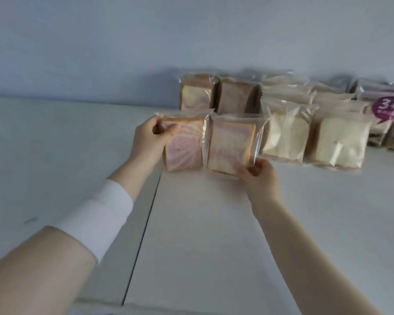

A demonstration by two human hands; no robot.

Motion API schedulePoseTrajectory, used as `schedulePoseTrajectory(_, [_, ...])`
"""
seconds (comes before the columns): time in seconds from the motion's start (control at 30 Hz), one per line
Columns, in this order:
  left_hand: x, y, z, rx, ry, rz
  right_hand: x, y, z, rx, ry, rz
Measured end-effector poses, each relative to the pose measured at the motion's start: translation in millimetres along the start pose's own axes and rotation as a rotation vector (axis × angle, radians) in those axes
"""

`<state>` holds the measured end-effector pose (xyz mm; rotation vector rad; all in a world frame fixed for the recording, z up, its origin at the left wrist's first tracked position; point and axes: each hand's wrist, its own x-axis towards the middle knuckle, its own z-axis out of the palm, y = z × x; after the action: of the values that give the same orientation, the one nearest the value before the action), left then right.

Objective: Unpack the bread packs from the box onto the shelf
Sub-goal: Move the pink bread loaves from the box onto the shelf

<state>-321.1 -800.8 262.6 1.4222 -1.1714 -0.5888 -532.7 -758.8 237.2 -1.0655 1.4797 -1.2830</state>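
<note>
Two clear packs of pink-swirled bread stand side by side on the white shelf (203, 223). My left hand (150, 139) grips the upper left corner of the left swirl pack (187, 148), thumb on its front. My right hand (257, 176) pinches the lower right corner of the right swirl pack (231, 146). Behind them, against the wall, stand two more swirl packs (197, 94). The box is not in view.
To the right lie several packs of pale white bread (341, 144), stacked in rows. At the far right are packs with a purple "3+1" label (388, 109). A seam (143, 223) splits the shelf surface. A grey wall (146, 42) backs the shelf.
</note>
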Motion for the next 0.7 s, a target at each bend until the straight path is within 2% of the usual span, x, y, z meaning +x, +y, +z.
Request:
schedulePoseTrajectory(0.23, [70.8,-22.8,38.3,-0.065,0.084,-0.066,55.8,-1.1,40.6,-0.303,0.198,-0.122])
schedulePoseTrajectory(0.33, [75.4,-28.0,47.6,-0.002,0.097,-0.058,50.4,-1.2,50.5,-0.308,0.271,-0.120])
schedulePoseTrajectory(0.43, [78.8,-34.4,48.4,0.085,0.038,-0.052,43.0,-3.7,56.0,-0.424,0.324,-0.133])
schedulePoseTrajectory(0.57, [73.9,-26.5,38.1,0.244,-0.099,-0.077,28.5,-12.7,51.0,-0.611,0.288,-0.121])
schedulePoseTrajectory(0.63, [55.7,-15.5,27.5,0.388,-0.089,0.023,9.4,-16.4,40.2,-0.675,0.321,-0.191])
schedulePoseTrajectory(0.7, [28.0,-0.6,17.2,0.465,-0.102,0.282,-17.2,-18.6,24.4,-0.726,0.353,-0.253])
